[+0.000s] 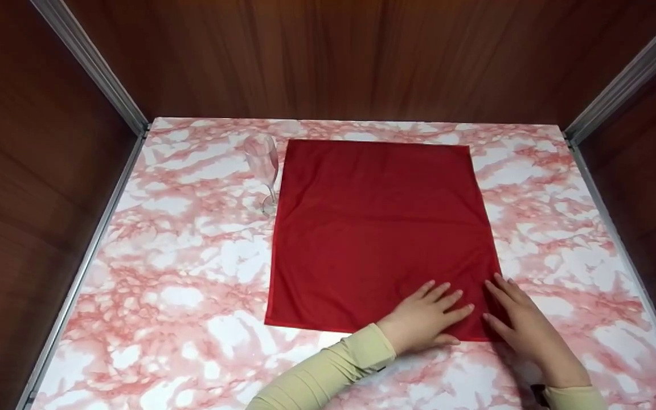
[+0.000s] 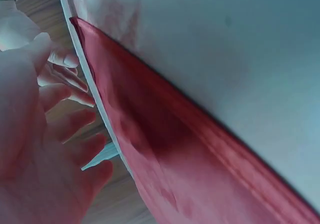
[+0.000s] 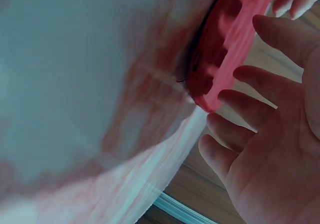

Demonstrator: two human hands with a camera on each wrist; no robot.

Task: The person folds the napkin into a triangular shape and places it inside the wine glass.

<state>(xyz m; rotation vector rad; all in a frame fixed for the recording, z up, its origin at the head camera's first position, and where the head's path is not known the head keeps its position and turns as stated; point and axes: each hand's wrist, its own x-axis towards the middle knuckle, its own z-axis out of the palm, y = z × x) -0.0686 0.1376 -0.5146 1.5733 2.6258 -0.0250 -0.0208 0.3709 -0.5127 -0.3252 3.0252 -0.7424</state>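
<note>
A square red cloth (image 1: 385,228) lies spread on the marbled table, with light creases across it. On its near right part rests my left hand (image 1: 427,316), fingers spread and fairly straight. My right hand (image 1: 524,324) is at the cloth's near right corner, its fingertips over the right edge and the fingers extended. In the left wrist view the hemmed cloth edge (image 2: 210,134) runs beside the left hand (image 2: 55,139). The right wrist view has the right hand (image 3: 265,119) next to the cloth corner (image 3: 215,84), with no grip visible.
A clear stemmed glass (image 1: 262,162) stands left of the cloth, close to its far left edge. The pink and white table (image 1: 185,273) is bounded by dark wood panels (image 1: 328,62) at the back and sides, with metal strips (image 1: 94,68) along the corners.
</note>
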